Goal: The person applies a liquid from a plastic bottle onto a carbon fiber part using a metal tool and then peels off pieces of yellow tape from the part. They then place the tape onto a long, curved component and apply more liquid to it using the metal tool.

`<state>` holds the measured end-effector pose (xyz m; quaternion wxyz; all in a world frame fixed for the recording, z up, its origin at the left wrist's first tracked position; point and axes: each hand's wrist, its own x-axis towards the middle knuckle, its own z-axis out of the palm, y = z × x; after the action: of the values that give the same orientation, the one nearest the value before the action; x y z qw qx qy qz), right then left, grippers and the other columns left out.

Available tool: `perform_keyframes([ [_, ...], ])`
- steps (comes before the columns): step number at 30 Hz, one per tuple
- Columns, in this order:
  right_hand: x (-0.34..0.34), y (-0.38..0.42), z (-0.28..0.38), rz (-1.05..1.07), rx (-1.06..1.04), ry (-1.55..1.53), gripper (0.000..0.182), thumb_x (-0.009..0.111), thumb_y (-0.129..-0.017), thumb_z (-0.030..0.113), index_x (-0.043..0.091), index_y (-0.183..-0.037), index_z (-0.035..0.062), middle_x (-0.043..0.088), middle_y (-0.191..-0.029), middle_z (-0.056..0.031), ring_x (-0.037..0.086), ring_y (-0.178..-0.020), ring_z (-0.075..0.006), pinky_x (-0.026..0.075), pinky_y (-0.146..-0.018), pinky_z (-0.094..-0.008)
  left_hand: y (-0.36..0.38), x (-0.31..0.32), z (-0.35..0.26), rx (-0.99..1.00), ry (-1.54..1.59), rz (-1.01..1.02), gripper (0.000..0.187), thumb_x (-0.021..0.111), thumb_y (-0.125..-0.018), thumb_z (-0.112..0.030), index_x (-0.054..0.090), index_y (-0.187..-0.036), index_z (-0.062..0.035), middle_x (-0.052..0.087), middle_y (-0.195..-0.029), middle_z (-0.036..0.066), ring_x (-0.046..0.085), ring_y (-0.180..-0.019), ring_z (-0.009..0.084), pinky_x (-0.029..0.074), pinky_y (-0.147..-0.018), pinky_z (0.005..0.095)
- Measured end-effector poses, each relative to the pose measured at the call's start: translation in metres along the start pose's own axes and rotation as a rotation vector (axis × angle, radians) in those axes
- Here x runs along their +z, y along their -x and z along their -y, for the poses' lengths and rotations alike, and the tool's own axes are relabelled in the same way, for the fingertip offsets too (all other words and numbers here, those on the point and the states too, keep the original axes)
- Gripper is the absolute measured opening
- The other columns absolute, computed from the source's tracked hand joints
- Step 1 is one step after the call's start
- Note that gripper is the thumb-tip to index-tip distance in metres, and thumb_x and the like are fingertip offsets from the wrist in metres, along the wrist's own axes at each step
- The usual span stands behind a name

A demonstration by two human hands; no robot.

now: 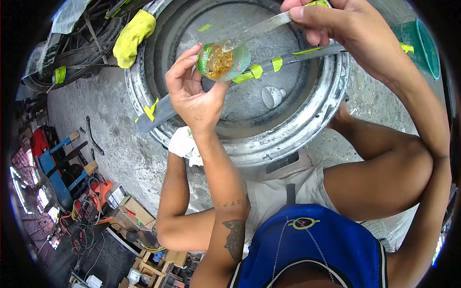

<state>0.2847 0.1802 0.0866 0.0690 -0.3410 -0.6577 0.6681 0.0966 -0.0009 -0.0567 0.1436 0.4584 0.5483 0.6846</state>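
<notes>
My left hand [199, 91] grips a small clear cup with a green label [242, 57], tilted so its mouth faces me. Amber, jelly-like stuff [220, 63] clings inside it. My right hand [331, 19] pinches a flat greyish mixing stick [261, 30]; the stick's far end reaches the cup's mouth. Just below both hands, a long dark grey bar [161, 114] with bits of yellow-green tape [276, 63] lies across a large round tyre-like stand [288, 144]. A small whitish cup [272, 97] lies tipped on the surface inside the ring.
A yellow cloth [134, 38] hangs at the ring's upper left, and a white rag [182, 142] is near its lower left. At the right stands a green bucket [425, 50]. Cables [84, 230], a cardboard box [137, 211] and a fan [31, 192] crowd the lower left.
</notes>
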Motion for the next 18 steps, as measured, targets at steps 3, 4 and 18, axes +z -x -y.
perform_keyframes([
  [3, -0.007, 0.001, -0.004, 0.053, -0.014, -0.124, 0.014, 0.064, -0.091, 0.009, 0.067, -0.103, 0.0007, 0.067, -0.084, -0.0025, 0.062, -0.069, -0.0080, 0.049, -0.063, -0.0210, -0.002, 0.001, -0.002, -0.001, -0.014, -0.004, 0.068, 0.082, -0.064, 0.014, 0.048, -0.119, -0.0066, 0.055, -0.129, 0.020, 0.057, -0.120, 0.0270, 0.052, -0.101, 0.0401],
  [4, -0.008, 0.002, -0.005, 0.048, -0.013, -0.123, 0.014, 0.064, -0.091, 0.009, 0.067, -0.103, 0.0007, 0.067, -0.084, -0.0025, 0.062, -0.069, -0.0080, 0.049, -0.063, -0.0210, -0.003, 0.003, -0.003, -0.009, -0.019, -0.009, 0.068, 0.083, -0.064, 0.015, 0.048, -0.119, -0.0066, 0.055, -0.129, 0.020, 0.057, -0.119, 0.0269, 0.052, -0.101, 0.0405],
  [18, -0.083, 0.041, -0.079, -0.096, -0.023, 0.028, 0.016, 0.069, -0.092, 0.009, 0.066, -0.105, 0.0012, 0.067, -0.087, -0.0040, 0.062, -0.072, -0.0089, 0.051, -0.068, -0.0232, -0.012, 0.008, -0.007, -0.175, -0.107, -0.121, 0.064, 0.083, -0.066, 0.013, 0.047, -0.118, 0.0004, 0.056, -0.127, 0.022, 0.059, -0.117, 0.0283, 0.053, -0.100, 0.0416],
])
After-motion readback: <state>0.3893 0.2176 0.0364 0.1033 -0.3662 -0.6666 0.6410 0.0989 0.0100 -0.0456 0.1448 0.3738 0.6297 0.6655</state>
